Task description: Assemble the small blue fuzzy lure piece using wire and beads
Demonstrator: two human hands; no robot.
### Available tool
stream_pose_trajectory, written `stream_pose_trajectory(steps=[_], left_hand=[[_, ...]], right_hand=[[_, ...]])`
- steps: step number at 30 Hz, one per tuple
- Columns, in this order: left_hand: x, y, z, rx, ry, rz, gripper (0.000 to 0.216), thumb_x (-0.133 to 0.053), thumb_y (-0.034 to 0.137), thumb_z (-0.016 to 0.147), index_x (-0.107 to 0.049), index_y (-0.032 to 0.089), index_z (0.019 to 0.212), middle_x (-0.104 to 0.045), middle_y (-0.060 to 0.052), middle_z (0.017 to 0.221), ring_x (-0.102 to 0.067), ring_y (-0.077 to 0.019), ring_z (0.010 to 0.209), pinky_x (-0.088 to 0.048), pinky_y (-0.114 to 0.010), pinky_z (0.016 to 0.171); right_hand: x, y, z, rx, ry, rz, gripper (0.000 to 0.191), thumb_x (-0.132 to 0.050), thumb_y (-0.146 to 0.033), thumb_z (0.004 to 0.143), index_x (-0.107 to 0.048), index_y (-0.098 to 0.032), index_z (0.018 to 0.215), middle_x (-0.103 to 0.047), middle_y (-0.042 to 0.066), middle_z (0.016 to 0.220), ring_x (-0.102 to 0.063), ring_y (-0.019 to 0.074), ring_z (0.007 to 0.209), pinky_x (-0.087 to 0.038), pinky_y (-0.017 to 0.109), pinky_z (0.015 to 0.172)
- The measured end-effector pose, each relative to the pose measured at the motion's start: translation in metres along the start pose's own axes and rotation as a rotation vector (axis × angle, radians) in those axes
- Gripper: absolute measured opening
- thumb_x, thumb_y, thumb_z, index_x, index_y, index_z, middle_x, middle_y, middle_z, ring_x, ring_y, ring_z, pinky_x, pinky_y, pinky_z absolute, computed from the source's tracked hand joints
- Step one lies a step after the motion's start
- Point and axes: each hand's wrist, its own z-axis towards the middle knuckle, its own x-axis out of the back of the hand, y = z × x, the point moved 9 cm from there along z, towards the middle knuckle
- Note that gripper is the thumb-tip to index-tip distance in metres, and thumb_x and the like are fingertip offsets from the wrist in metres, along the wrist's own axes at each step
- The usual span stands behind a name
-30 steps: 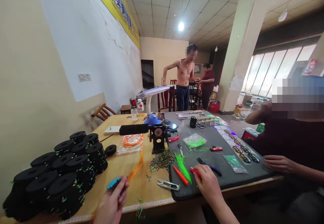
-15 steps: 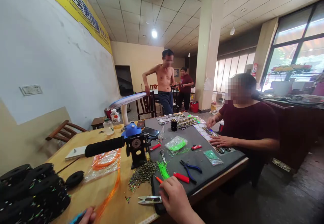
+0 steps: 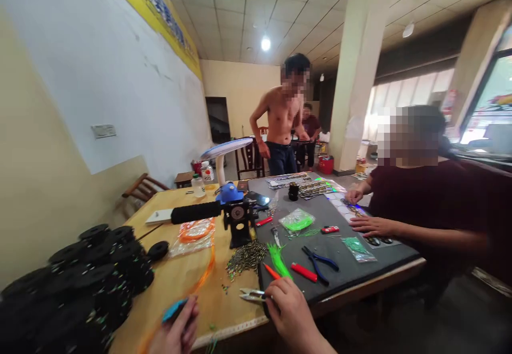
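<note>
1. Wooden table (image 3: 188,284) runs out in front of you, with a dark grey mat (image 3: 340,258) over its right part and a yellow-and-white wall on your left.
2. Your left hand (image 3: 176,332) sits at the near edge, fingers closed around a small blue spool (image 3: 174,309); an orange line (image 3: 200,279) trails from it up the tabletop towards the far side.
3. Your right hand (image 3: 290,311) rests at the mat's near-left corner, fingertips pinching the handle end of the thread snips (image 3: 252,294).
4. Those snips lie flat on the wood with their long axis roughly left to right, tips pointing left, away from your right hand.
5. Just beyond are a red pen (image 3: 304,272), blue-handled pliers (image 3: 320,260), a bunch of green strands (image 3: 278,258) and a heap of small dark beads (image 3: 246,255).
6. To your left is a stack of black foam spools (image 3: 80,284).
7. Farther on stands a black winding device (image 3: 238,220) with a long foam handle pointing left.
8. At the right a seated person rests a hand (image 3: 370,226) on the mat.
9. Beyond the table a shirtless person (image 3: 282,130) stands.
</note>
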Motion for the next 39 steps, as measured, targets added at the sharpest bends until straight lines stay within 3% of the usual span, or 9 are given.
stream_pose_trajectory(steps=[4,9,14,19,22,27,32,39], left_hand=[[-0.021,-0.003,-0.019,-0.028,-0.048,0.027,0.044,-0.090,0.041,0.040,-0.071,0.014,0.068,-0.063,0.000,0.057,-0.037,-0.0015,0.041,-0.029,-0.012,0.036],[-0.027,-0.015,-0.027,-0.006,-0.051,0.059,0.049,-0.090,0.045,0.041,-0.068,0.012,0.070,-0.061,0.001,0.055,-0.039,-0.0014,0.042,-0.026,-0.011,0.037],[-0.032,-0.028,-0.028,0.022,-0.098,0.115,0.050,-0.086,0.051,0.048,-0.063,0.013,0.069,-0.058,0.004,0.053,-0.034,0.0000,0.039,-0.021,-0.012,0.037],[-0.034,-0.035,-0.029,0.041,-0.122,0.131,0.051,-0.084,0.053,0.050,-0.060,0.013,0.070,-0.056,0.005,0.052,-0.031,0.0009,0.038,-0.017,-0.012,0.038],[-0.035,-0.036,-0.030,0.045,-0.123,0.143,0.052,-0.084,0.054,0.049,-0.061,0.012,0.070,-0.055,0.005,0.052,-0.032,0.0007,0.039,-0.017,-0.013,0.038],[-0.042,-0.039,-0.030,0.048,-0.141,0.176,0.051,-0.082,0.054,0.051,-0.059,0.013,0.070,-0.052,0.006,0.051,-0.033,-0.0009,0.041,-0.018,-0.014,0.040],[-0.047,-0.043,-0.031,0.031,-0.195,0.198,0.051,-0.081,0.056,0.053,-0.051,0.016,0.064,-0.040,0.010,0.048,-0.028,-0.0028,0.044,-0.020,-0.016,0.041],[-0.048,-0.047,-0.027,0.004,-0.215,0.246,0.053,-0.079,0.059,0.051,-0.054,0.015,0.067,-0.039,0.010,0.050,-0.029,-0.0047,0.048,-0.024,-0.018,0.045]], right_hand=[[-0.012,-0.003,0.006,0.039,-0.074,-0.005,0.017,-0.050,-0.009,0.085,-0.061,-0.021,0.089,-0.065,0.004,0.090,-0.059,0.0207,0.085,-0.049,0.032,0.076],[-0.037,-0.011,0.016,0.107,-0.190,-0.115,0.017,-0.056,-0.008,0.081,-0.061,-0.021,0.091,-0.065,0.004,0.096,-0.058,0.0210,0.089,-0.047,0.031,0.079],[-0.067,-0.006,0.025,0.130,-0.238,-0.282,0.019,-0.056,-0.002,0.074,-0.060,-0.020,0.075,-0.065,0.004,0.080,-0.058,0.0210,0.078,-0.043,0.029,0.069],[-0.072,0.004,0.033,0.103,-0.193,-0.237,0.016,-0.048,-0.005,0.078,-0.055,-0.019,0.073,-0.062,0.005,0.071,-0.057,0.0196,0.069,-0.039,0.028,0.063],[-0.061,0.007,0.033,0.003,-0.167,-0.115,0.013,-0.042,-0.012,0.084,-0.051,-0.019,0.078,-0.059,0.001,0.064,-0.056,0.0154,0.058,-0.037,0.024,0.055],[-0.048,-0.006,0.019,-0.218,-0.220,0.332,0.018,-0.038,-0.032,0.091,-0.049,-0.020,0.083,-0.056,-0.002,0.061,-0.053,0.0139,0.053,-0.035,0.022,0.052],[-0.049,-0.027,0.005,-0.259,-0.316,0.469,0.041,-0.028,-0.046,0.096,-0.058,-0.021,0.083,-0.063,0.001,0.072,-0.058,0.0157,0.067,-0.038,0.021,0.060],[-0.061,-0.035,0.001,-0.202,-0.397,0.530,0.037,-0.032,-0.046,0.096,-0.050,-0.020,0.076,-0.056,-0.001,0.071,-0.052,0.0132,0.065,-0.036,0.020,0.061]])
